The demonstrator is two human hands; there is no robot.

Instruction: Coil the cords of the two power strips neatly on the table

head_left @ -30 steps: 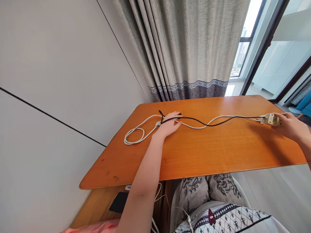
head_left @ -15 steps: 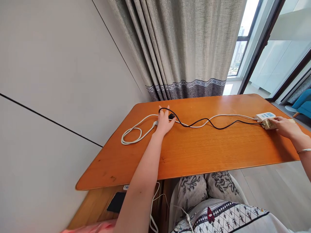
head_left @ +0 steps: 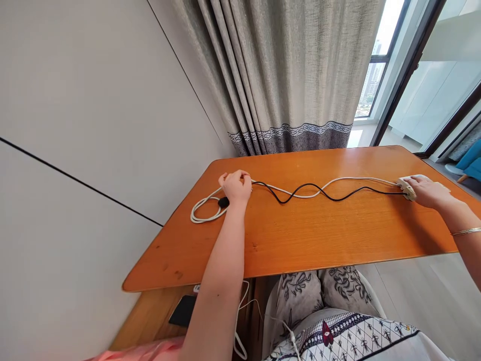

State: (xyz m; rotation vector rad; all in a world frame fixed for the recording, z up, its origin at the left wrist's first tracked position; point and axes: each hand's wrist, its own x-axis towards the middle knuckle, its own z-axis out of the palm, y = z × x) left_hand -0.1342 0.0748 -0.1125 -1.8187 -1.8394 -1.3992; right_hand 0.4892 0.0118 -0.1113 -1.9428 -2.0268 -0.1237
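My left hand (head_left: 236,186) is closed around a black cord (head_left: 319,189) near the table's left end; the fingertips are partly hidden behind the hand. The cord's black plug (head_left: 223,202) hangs out beside the wrist, over the loop of a white cord (head_left: 203,219). Both cords run rightward and cross each other on the wooden table (head_left: 319,230). At the right end, my right hand (head_left: 428,192) grips a beige socket block (head_left: 409,193) and lies over a white power strip (head_left: 404,180), covering most of both.
A grey curtain (head_left: 300,70) hangs behind the table's far edge, and a white wall (head_left: 93,100) rises on the left. Below the near edge, a dark phone (head_left: 183,311) lies on a wooden surface, with a white cable (head_left: 240,336) beside it.
My left hand has moved left with the black cord and its fingers have curled; the black plug has moved to the white loop. My right hand has spread over both socket blocks, drawing them together.
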